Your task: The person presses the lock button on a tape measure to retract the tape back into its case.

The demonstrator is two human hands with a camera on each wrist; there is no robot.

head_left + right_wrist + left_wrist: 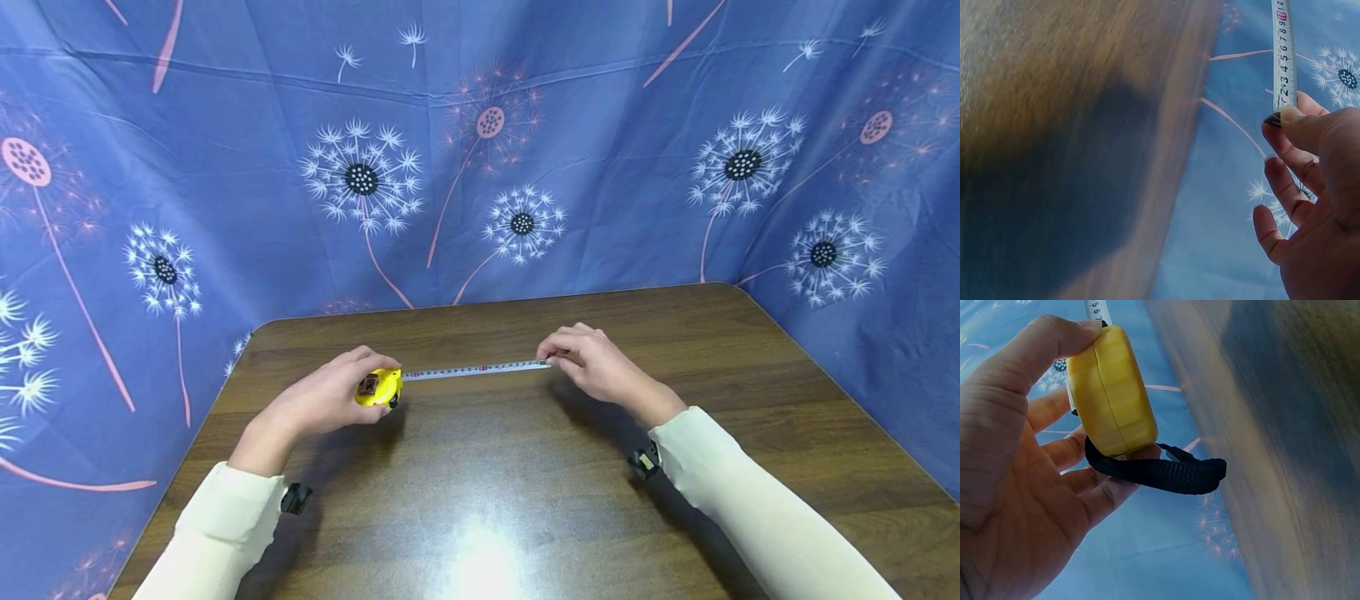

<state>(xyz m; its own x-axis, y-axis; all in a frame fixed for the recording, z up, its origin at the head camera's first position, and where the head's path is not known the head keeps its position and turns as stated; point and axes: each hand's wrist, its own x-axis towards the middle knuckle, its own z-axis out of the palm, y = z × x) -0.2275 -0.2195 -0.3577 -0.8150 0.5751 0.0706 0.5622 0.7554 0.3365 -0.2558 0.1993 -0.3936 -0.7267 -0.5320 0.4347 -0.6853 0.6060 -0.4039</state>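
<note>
Over the counter (562, 500), the left hand (322, 396) grips the tape case (386, 387); the right hand (596, 365) pinches the blade (476, 370) at its tip, where I'd hold it. I expect light casing, springy blade.

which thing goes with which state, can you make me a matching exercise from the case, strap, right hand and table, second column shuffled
Column one
1. yellow case
2. strap
3. right hand
4. table

Column two
A. brown, wood-grained
B. pinches the end of the blade
C. held in the left hand
D. black

Pairs: 1-C, 2-D, 3-B, 4-A
</note>
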